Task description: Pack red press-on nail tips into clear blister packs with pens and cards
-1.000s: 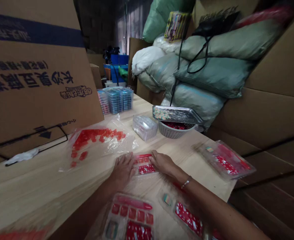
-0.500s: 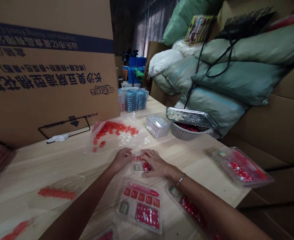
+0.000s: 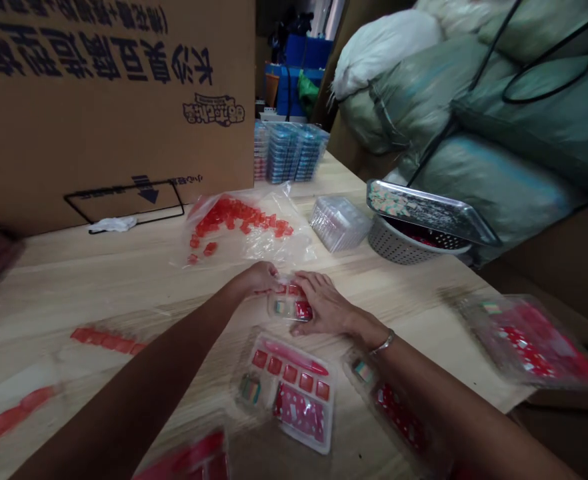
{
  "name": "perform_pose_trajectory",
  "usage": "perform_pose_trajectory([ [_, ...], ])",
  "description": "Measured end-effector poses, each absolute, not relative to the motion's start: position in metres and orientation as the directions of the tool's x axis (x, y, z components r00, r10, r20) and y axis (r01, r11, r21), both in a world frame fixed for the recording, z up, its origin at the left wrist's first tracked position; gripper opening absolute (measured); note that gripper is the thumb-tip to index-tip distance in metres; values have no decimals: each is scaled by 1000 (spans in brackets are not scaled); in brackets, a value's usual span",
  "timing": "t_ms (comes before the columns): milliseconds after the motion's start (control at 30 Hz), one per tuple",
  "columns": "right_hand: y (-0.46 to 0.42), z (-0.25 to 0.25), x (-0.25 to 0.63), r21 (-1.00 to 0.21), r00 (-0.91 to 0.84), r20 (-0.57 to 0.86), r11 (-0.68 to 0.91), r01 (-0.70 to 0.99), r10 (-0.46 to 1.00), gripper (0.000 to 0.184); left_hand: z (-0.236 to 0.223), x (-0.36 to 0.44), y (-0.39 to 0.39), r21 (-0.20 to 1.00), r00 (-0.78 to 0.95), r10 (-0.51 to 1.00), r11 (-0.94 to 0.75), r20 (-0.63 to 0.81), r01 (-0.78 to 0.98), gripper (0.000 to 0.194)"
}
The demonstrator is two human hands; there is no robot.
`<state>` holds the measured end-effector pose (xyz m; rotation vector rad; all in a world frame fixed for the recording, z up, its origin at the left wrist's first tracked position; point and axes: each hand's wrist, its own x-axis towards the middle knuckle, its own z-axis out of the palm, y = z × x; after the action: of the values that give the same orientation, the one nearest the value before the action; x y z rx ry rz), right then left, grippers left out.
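Looks dim overall, with soft, muted light across the pale wooden tabletop [image 3: 399, 300] and heavy shadow toward the lower right. Catches whitish glints on the crinkled, clear plastic bag [image 3: 279, 248] and the shiny, rectangular metal tray [image 3: 437, 212]. Shows wide-angle stretching and smears toward the edges, blurring the clear, red-filled plastic pack [image 3: 531, 343] at right, yet renders dark print on the brown cardboard box [image 3: 124, 147] more crisply.

On the table [image 3: 99, 280], the carton [image 3: 114, 133] stands at the person's left. To its right, behind the plastic bag [image 3: 259, 223], are the stacked packs [image 3: 289, 153]. Further right come the tray stack [image 3: 341, 223] and the basket [image 3: 399, 247], with the metal tray [image 3: 431, 213] resting on it. The small tray [image 3: 283, 308] is before the bag; nearer still is the packed tray [image 3: 294, 397].
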<state>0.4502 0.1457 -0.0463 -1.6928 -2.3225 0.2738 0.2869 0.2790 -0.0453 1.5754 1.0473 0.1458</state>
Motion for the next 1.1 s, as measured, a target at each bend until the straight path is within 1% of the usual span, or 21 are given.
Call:
perform_pose_trajectory([
  [167,143,-43,444,-273,-311,68,318,908,948,103,-37,277,271,869,652,655,15,-383,495,15],
  [333,140,-46,439,-273,-293,93,307,912,952,97,-48,279,269,828,602,719,-67,-347,556,15],
  [433,143,-45,437,-271,-286,63,292,917,956,94,-46,281,264,805,564,774,-123,-289,581,28],
  [533,149,-37,437,-278,-245,30,244,929,969,91,-31,271,253,795,542,808,-165,-230,584,56],
  [600,148,-27,436,-298,-171,18,168,940,985,86,-19,246,236,790,535,821,-189,-199,584,73],
  [667,136,-12,429,-328,-98,31,103,939,995,83,-11,204,208,767,547,826,-259,-140,587,79],
  [733,111,2,411,-353,-70,69,90,931,995,81,-13,151,168,646,619,784,-495,44,581,67],
  [767,96,7,399,-359,-71,89,99,928,993,82,-16,124,146,574,640,763,-565,90,593,62],
  [800,81,10,385,-362,-73,97,104,926,993,83,-22,100,123,509,666,739,-614,104,603,63],
  [833,67,10,371,-362,-79,83,104,926,993,84,-28,79,101,451,695,710,-659,112,602,68],
  [900,50,5,347,-346,-73,8,71,935,997,89,-42,51,65,357,709,686,-711,164,606,88],
  [967,50,-6,338,-303,-30,-59,10,953,998,92,-51,41,45,308,714,672,-734,195,606,95],
  [1033,66,-15,348,-248,20,-69,-37,968,997,92,-53,47,42,298,713,671,-736,201,608,90],
  [1100,90,-21,372,-210,13,-38,-20,977,999,90,-50,64,52,310,719,673,-730,174,609,84],
])
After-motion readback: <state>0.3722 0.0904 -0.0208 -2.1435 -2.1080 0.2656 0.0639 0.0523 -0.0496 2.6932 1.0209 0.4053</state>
